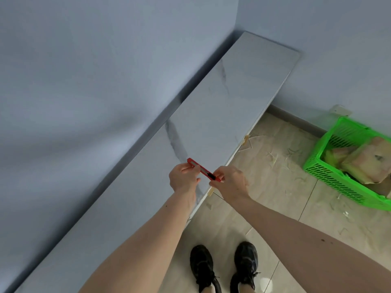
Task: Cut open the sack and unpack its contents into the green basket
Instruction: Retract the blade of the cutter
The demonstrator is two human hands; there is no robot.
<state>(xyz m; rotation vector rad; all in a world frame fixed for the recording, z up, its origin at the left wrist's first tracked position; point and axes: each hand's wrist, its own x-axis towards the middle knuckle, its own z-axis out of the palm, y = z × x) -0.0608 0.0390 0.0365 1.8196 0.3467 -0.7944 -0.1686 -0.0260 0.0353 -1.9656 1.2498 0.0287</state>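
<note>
**Knife held over the bench, basket already loaded**

Pale blue walls meet in a corner above a long grey marble-patterned bench that runs along the left wall; beige floor tiles strewn with leaf scraps lie to its right. Over the bench's near edge, the left hand pinches the far end of a slim red utility knife between thumb and fingers, while the right hand closes round the end with the black slider. Gripping both ends likely means the person is working the blade in or out, though no blade can be made out. Below, two black shoes stand on the tiles. Well to the right, by the wall, the bright green slatted plastic basket holds pale wrapped bundles, their contents unclear. The frame edge cuts the basket off, and no sack is in view, so unpacking seems well along.
</note>
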